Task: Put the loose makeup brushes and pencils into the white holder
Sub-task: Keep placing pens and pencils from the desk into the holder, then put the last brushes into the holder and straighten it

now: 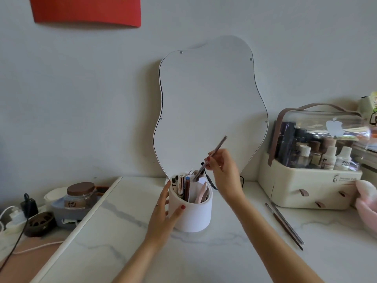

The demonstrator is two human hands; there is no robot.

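Note:
The white holder (193,215) stands on the marble tabletop in front of the wavy mirror, with several pencils and tools upright inside it. My left hand (163,209) touches its left side, thumb across the front and fingers reaching up to the rim. My right hand (222,170) pinches a thin makeup brush (216,149) just above the holder. The brush is tilted, its bristle end down at the holder's mouth and its handle pointing up to the right. Two loose brushes or pencils (285,226) lie side by side on the table to the right.
A wavy mirror (210,107) leans on the wall behind the holder. A cream cosmetics case (312,190) with a clear lid stands at right, a pink soft thing (367,201) beside it. Left of the tabletop sit a jar (80,196), a dark dish (39,223) and cables.

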